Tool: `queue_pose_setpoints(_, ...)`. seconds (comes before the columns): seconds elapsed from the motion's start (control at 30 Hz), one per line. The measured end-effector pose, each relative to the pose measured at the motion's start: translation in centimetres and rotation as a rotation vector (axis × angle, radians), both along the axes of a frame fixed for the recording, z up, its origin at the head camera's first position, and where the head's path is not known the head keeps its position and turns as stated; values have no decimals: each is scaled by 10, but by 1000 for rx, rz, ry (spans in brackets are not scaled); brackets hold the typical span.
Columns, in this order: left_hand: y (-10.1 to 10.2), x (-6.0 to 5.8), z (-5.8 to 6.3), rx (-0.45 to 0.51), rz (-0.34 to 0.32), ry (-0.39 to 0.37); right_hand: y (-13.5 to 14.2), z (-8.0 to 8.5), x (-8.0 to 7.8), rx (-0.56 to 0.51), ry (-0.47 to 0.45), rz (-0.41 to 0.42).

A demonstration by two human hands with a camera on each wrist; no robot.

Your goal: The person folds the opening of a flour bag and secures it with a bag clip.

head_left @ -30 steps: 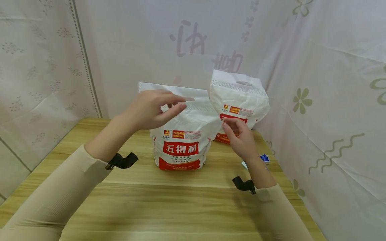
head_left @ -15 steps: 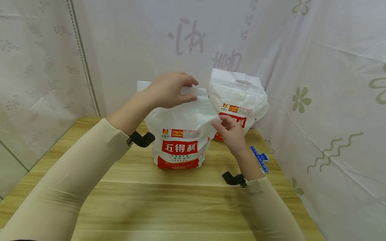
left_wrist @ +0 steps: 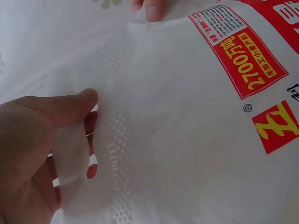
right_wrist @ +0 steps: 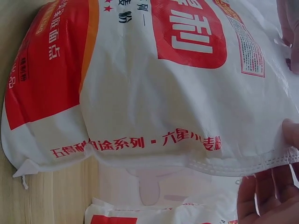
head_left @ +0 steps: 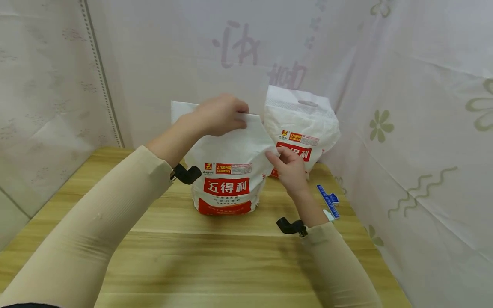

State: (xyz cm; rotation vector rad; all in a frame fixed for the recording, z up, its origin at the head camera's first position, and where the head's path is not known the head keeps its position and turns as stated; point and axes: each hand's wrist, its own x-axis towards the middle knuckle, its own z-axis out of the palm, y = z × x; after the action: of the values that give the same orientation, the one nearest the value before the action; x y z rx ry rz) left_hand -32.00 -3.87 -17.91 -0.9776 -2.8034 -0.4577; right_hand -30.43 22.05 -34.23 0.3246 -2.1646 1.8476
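Note:
A white flour bag (head_left: 229, 149) with red print stands upright on the table. My left hand (head_left: 219, 115) holds its top band at the handle slot. In the left wrist view, the left thumb (left_wrist: 77, 105) lies on the front of the band, and fingers show behind it through the slot. My right hand (head_left: 294, 173) pinches the bag's right side edge. The right wrist view shows that thumb (right_wrist: 290, 133) on the front and the fingers (right_wrist: 268, 191) behind the seam.
A second white flour bag (head_left: 302, 117) stands behind to the right, slightly tilted. A blue strip with a clip-like tab (head_left: 328, 202) lies on the wooden table (head_left: 215, 265) near the right edge. Printed curtains (head_left: 154, 64) hang behind and at both sides.
My left hand has risen from in front of the handle slot to the top band and taken hold of it. My right hand has moved left and pinched the bag's side edge.

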Motion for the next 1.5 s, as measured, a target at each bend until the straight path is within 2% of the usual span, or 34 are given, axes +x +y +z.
queue_pose_setpoints(0.13, -4, 1, -1, 4, 25, 28, -3, 1, 0, 20, 28, -40)
queue_pose_setpoints(0.27, -4, 1, -2, 18, 21, 31, -4, 0, 1, 39, 9, -65)
queue_pose_setpoints(0.47, -3, 0, -4, 26, 13, -12, -3, -4, 5, 39, -56, -28)
queue_pose_setpoints(0.63, -4, 0, -5, 20, 4, -31, -4, -8, 5, 5, -33, -11)
queue_pose_setpoints(0.93, -8, -1, -5, 63, -12, -33, -5, -9, 6, 44, 6, -61)
queue_pose_setpoints(1.03, -11, -1, -6, 88, -36, -59, -3, -10, 8, 59, 3, -53)
queue_pose_setpoints(1.13, -16, -1, -6, 135, -97, -102, 0, -13, 11, 50, -11, -28)
queue_pose_setpoints(1.3, -25, 0, -5, 223, -211, -135, 5, -17, 16, -51, -22, 47)
queue_pose_setpoints(1.5, -30, 4, -5, 293, -227, -127, 9, -18, 18, -99, 40, 101)
